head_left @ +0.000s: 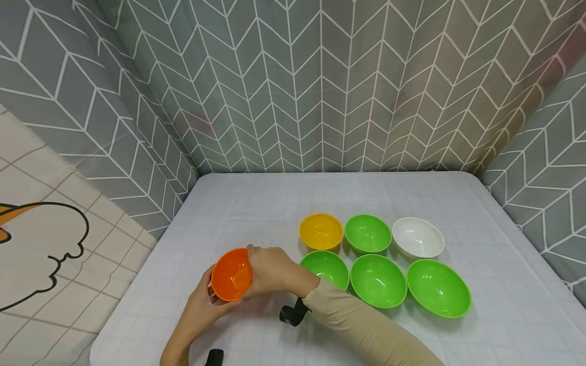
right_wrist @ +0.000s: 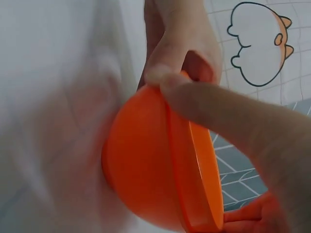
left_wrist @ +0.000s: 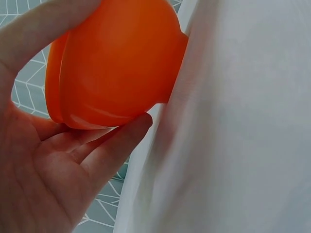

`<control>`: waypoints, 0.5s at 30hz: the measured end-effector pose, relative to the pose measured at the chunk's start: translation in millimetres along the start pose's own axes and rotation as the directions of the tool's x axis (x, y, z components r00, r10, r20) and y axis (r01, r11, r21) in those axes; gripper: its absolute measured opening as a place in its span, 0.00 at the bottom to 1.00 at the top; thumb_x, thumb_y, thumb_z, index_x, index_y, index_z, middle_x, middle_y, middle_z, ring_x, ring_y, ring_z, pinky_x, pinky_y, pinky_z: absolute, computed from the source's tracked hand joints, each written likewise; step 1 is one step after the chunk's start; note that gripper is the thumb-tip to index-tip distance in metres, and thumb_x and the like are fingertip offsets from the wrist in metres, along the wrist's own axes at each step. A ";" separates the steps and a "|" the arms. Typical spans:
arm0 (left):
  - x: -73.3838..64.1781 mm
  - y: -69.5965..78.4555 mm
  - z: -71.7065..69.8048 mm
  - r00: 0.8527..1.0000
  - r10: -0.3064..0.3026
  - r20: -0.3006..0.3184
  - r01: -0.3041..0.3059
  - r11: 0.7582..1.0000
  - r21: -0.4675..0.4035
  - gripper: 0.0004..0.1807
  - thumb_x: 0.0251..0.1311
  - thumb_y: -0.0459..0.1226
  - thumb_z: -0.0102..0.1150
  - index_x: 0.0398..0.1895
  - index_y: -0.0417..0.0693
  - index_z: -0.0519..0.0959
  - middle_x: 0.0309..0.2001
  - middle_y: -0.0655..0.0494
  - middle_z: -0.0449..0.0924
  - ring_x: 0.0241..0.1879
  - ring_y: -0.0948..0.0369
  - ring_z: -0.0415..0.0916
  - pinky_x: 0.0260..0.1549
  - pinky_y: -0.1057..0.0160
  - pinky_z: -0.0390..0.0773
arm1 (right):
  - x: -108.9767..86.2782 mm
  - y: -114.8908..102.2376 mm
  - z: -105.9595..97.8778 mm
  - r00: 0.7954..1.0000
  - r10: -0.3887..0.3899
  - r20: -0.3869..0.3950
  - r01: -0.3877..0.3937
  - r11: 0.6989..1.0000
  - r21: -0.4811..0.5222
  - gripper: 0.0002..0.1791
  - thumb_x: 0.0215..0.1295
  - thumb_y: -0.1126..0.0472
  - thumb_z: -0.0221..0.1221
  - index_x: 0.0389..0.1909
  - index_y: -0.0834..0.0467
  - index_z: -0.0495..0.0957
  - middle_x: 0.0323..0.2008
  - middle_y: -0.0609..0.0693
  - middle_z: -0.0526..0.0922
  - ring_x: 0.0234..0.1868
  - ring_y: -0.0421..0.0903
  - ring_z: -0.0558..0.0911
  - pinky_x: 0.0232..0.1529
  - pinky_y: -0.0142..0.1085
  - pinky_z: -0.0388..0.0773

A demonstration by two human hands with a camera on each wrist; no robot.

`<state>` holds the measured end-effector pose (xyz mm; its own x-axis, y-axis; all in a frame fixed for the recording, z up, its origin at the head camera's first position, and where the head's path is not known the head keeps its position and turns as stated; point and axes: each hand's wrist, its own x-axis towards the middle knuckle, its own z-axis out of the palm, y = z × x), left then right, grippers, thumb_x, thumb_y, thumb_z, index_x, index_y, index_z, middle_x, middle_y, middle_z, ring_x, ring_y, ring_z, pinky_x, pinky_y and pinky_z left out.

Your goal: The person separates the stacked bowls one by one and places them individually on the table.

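Observation:
Between both hands, left of the table's middle, is an orange bowl [head_left: 232,277], its opening up. A doubled rim line shows in both wrist views; whether a second bowl is nested inside I cannot tell. My left hand [head_left: 203,307] holds its left side, thumb on one side and fingers along the wall in the left wrist view. Reaching across from the right, my right hand [head_left: 271,268] grips the right rim, its thumb [right_wrist: 194,97] near the left thumb. The bowl's foot [left_wrist: 176,68] is at or just above the cloth; exact contact is unclear.
Right of the hands stand a yellow bowl [head_left: 321,231], a white bowl [head_left: 418,237] and several green bowls [head_left: 378,281] in two rows. The right forearm partly covers the nearest green bowl [head_left: 327,267]. A white cloth [head_left: 256,198] covers the table; patterned curtains [head_left: 302,86] surround it.

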<state>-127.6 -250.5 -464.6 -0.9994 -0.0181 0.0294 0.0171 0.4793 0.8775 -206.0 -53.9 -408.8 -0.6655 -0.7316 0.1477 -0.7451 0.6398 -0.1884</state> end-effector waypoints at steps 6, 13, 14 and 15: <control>2.9 0.9 0.0 1.000 -0.020 0.007 0.020 1.000 0.005 0.57 0.40 0.40 0.80 0.72 0.43 0.53 0.66 0.37 0.63 0.56 0.44 0.72 0.48 0.57 0.77 | 2.5 6.3 -1.6 0.998 -0.064 0.004 0.064 0.995 -0.078 0.54 0.34 0.23 0.66 0.52 0.63 0.74 0.33 0.46 0.82 0.26 0.37 0.77 0.27 0.28 0.75; 5.0 -0.8 -0.3 0.999 -0.031 0.010 0.031 0.999 0.041 0.58 0.39 0.41 0.80 0.72 0.43 0.54 0.66 0.38 0.63 0.57 0.45 0.72 0.50 0.56 0.76 | 7.7 9.9 -1.6 0.996 -0.055 0.072 0.060 0.997 -0.056 0.48 0.34 0.20 0.62 0.44 0.56 0.78 0.30 0.41 0.77 0.25 0.36 0.75 0.25 0.28 0.73; 5.5 -0.8 -0.4 0.999 -0.031 0.009 0.031 0.998 0.056 0.58 0.39 0.42 0.80 0.72 0.43 0.54 0.66 0.38 0.64 0.57 0.45 0.72 0.51 0.55 0.76 | 8.2 10.1 -1.6 0.995 -0.047 0.083 0.052 0.997 -0.051 0.48 0.34 0.19 0.62 0.43 0.56 0.78 0.30 0.41 0.77 0.26 0.36 0.75 0.26 0.28 0.72; 5.9 -0.6 -0.6 0.999 -0.032 0.010 0.031 0.997 0.069 0.58 0.39 0.43 0.80 0.72 0.43 0.54 0.66 0.38 0.64 0.57 0.45 0.72 0.51 0.55 0.75 | 8.6 10.3 -1.5 0.995 -0.040 0.092 0.045 0.998 -0.050 0.48 0.33 0.19 0.61 0.43 0.56 0.78 0.29 0.41 0.77 0.26 0.36 0.74 0.26 0.28 0.73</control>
<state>-133.5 -251.5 -464.7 -0.9997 -0.0248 -0.0037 -0.0164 0.5375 0.8431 -219.5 -53.2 -408.0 -0.6284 -0.7751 0.0653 -0.7753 0.6174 -0.1332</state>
